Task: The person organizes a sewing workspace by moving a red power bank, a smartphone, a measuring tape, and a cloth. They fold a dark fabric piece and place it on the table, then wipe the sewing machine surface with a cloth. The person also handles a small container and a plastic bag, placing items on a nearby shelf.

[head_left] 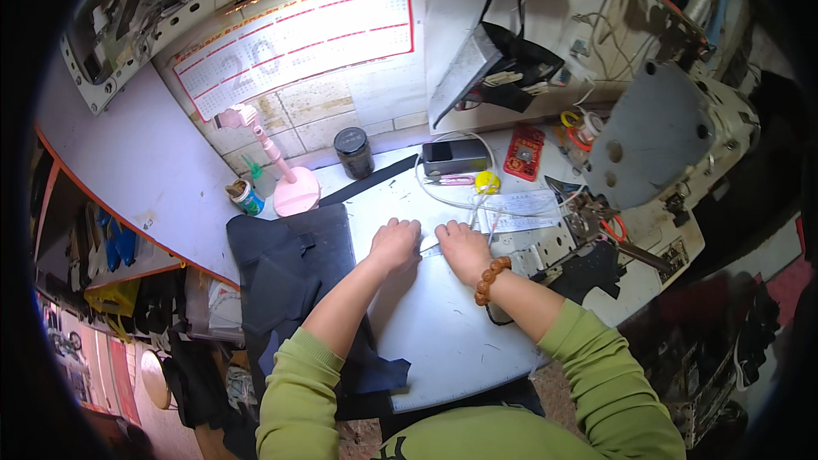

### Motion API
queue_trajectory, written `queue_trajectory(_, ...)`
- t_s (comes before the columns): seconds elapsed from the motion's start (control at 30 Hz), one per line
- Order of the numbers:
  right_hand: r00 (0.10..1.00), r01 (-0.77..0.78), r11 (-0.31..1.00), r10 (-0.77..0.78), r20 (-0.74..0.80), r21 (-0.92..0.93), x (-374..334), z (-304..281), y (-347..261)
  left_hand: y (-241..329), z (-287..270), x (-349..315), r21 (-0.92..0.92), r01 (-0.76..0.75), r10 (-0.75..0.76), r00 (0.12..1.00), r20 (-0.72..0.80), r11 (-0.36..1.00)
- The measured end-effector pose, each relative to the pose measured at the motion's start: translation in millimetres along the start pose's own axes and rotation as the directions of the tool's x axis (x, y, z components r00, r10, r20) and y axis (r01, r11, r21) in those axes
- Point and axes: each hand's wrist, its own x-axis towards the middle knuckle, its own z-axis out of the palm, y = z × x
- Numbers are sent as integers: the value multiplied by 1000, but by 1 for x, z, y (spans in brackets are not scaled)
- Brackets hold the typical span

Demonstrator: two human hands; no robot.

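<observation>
Here, mid-frame on the worktop [443,324], both hands, left hand [395,244] and right hand [462,249], curl closed around a thin strip [429,250], seemingly light and stiff, best pinched at its ends.

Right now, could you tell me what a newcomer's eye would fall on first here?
Probably the two hands, left hand and right hand, close together at the middle of the white table, the right wrist wearing a brown bead bracelet. Next, the pink stand by the back wall and the dark fabric pile at the left.
</observation>
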Motion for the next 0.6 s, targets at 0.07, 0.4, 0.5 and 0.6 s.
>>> queue_trajectory(0.07, 1000, -9, 999, 9, -6, -53, -4, -2, 4, 10, 3, -5, -21, 86, -85, 995, 57, 996)
queue_trajectory(0.4, 998, -9, 997, 14, 57, -82, -30, -8, 5, 42, 18, -32, -52, 285, -281, 957, 78, 957)
queue_trajectory(0.5, 995, -64, 998, 65, 71, -26, -38, -16, 3, 42, 14, -42, -158, 351, -322, 929, 183, 923)
queue_trajectory(0.6, 984, -157, 979, 143, 108, 133, -47, -24, 16, 35, 4, -58, -42, 211, -209, 977, 48, 977)
